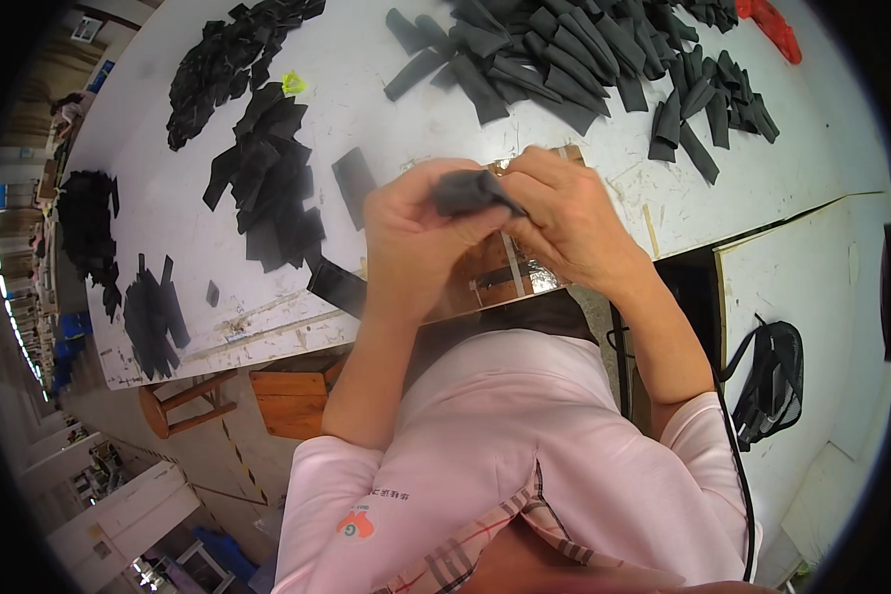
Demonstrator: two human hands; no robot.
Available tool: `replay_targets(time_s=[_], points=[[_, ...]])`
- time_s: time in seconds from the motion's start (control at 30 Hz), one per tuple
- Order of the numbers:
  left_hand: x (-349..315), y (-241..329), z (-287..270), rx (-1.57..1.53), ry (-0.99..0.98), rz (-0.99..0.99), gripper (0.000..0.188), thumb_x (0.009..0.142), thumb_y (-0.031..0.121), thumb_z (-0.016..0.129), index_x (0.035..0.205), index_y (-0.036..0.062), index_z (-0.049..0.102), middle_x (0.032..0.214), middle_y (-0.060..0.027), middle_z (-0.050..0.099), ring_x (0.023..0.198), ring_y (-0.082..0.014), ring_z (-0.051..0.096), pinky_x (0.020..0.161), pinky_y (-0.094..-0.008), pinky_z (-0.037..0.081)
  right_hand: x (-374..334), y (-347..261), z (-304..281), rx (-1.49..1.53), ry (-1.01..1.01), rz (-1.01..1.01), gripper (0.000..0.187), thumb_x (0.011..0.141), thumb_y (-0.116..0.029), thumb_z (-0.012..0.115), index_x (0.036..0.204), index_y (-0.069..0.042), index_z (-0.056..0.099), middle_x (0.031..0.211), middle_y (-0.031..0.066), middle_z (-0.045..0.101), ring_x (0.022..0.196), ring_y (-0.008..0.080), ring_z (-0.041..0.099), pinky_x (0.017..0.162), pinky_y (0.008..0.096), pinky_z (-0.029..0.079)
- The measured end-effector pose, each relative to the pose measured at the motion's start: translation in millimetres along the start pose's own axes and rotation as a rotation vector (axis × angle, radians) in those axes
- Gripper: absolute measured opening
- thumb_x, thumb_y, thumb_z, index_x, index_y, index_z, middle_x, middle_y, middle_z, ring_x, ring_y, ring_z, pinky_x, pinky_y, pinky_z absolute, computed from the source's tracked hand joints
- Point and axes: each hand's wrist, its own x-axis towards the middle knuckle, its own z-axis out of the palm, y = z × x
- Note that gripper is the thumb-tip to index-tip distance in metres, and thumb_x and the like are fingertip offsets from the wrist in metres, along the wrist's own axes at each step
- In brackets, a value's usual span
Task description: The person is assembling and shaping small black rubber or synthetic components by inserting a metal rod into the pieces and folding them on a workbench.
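Observation:
A black fabric tube (462, 194) is held up between both my hands, above the near edge of the table. My left hand (413, 220) wraps round its left part, with the thumb along its lower side. The fingers of my right hand (572, 216) pinch the right end, where the cloth looks bunched. Just left of my left hand lies a single flat black piece (353, 186). Another black piece (337, 287) hangs at the table's near edge beside my left forearm. Below my hands is a brown taped board (500, 275).
Flat black pieces lie in piles (272, 183) on the left of the white table (614, 178). A large heap of black tubes (554, 54) covers the far middle. Red cloth (774, 30) lies far right. A black mesh bag (770, 381) rests on a right-hand surface; a wooden stool (183, 404) stands lower left.

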Motion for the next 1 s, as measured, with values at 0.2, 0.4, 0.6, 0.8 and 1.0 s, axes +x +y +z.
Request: replay_targets(time_s=[0.2, 0.4, 0.6, 0.8, 1.0], points=[[2.6, -18.3, 4.9, 0.368, 0.048, -0.035, 0.012, 0.068, -0.006, 0.064, 0.075, -0.0013, 0.056, 0.076, -0.0043, 0.055, 0.07, -0.0074, 0.051, 0.06, -0.0205, 0.042, -17.4, 28.5, 24.7, 0.089, -0.112, 0.098, 0.011, 0.071, -0.012, 0.059, 0.075, -0.003, 0.054, 0.067, 0.0077, 0.053, 0.066, 0.0274, 0.048, 0.057, 0.0371, 0.041], [-6.2, -21.8, 5.1, 0.326, 0.007, 0.116, 0.016, 0.067, -0.01, 0.063, 0.079, -0.001, 0.059, 0.078, -0.0055, 0.058, 0.074, -0.0112, 0.052, 0.069, -0.024, 0.043, -30.8, 28.9, 37.5, 0.241, -0.02, 0.083, 0.018, 0.078, -0.02, 0.054, 0.075, -0.003, 0.054, 0.066, 0.0081, 0.053, 0.066, 0.0277, 0.047, 0.058, 0.0368, 0.041], [-3.5, -7.2, 11.7, 0.197, 0.017, 0.203, 0.017, 0.075, -0.005, 0.057, 0.092, -0.0033, 0.056, 0.086, -0.0092, 0.057, 0.082, -0.0141, 0.054, 0.076, -0.0261, 0.043, -21.4, 29.1, 27.8, 0.235, -0.117, 0.15, 0.01, 0.075, -0.015, 0.057, 0.078, -0.005, 0.057, 0.067, 0.0082, 0.053, 0.069, 0.0265, 0.049, 0.06, 0.0361, 0.041], [-1.7, -2.8, -0.1, -0.035, 0.027, 0.228, 0.013, 0.083, 0.003, 0.052, 0.093, -0.0043, 0.057, 0.089, -0.0095, 0.057, 0.079, -0.0128, 0.053, 0.071, -0.0237, 0.045, -12.1, 15.1, 12.2, 0.078, -0.149, 0.2, 0.016, 0.07, -0.013, 0.059, 0.083, -0.004, 0.059, 0.074, 0.009, 0.056, 0.074, 0.0263, 0.051, 0.063, 0.0359, 0.042], [-1.6, 4.8, 3.5, 0.235, 0.01, 0.34, 0.012, 0.083, 0.005, 0.053, 0.09, -0.0037, 0.057, 0.087, -0.0096, 0.058, 0.075, -0.0116, 0.053, 0.063, -0.0217, 0.044, -5.5, 8.6, 7.2, 0.033, -0.127, 0.116, 0.017, 0.067, -0.011, 0.061, 0.082, -0.004, 0.058, 0.071, 0.0082, 0.055, 0.074, 0.0249, 0.052, 0.063, 0.0348, 0.044]])
